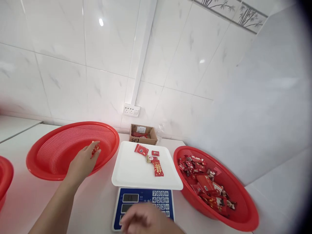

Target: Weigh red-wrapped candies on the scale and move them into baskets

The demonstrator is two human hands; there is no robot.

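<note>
My left hand (84, 162) is closed on a small red-wrapped candy (95, 150), held over the near right side of a red perforated basket (53, 136). My right hand (146, 219), blurred, hovers over the keypad of a blue digital scale (147, 192). Its fingers are loosely curled and apart, with nothing visible in them. On the scale's white tray (131, 172) lie several red packets, among them a larger red packet (158, 168), another red packet (141, 149), a tiny red one (155, 153) and a gold-and-red one (151, 158).
To the right, a second red basket (243, 208) holds many wrapped candies (204, 183). Behind the tray stands a small cardboard box (143, 140) with red packets inside, beside clear plastic (160, 131). Another red basket (3, 175) edges in at left. A wall socket (131, 110) is behind.
</note>
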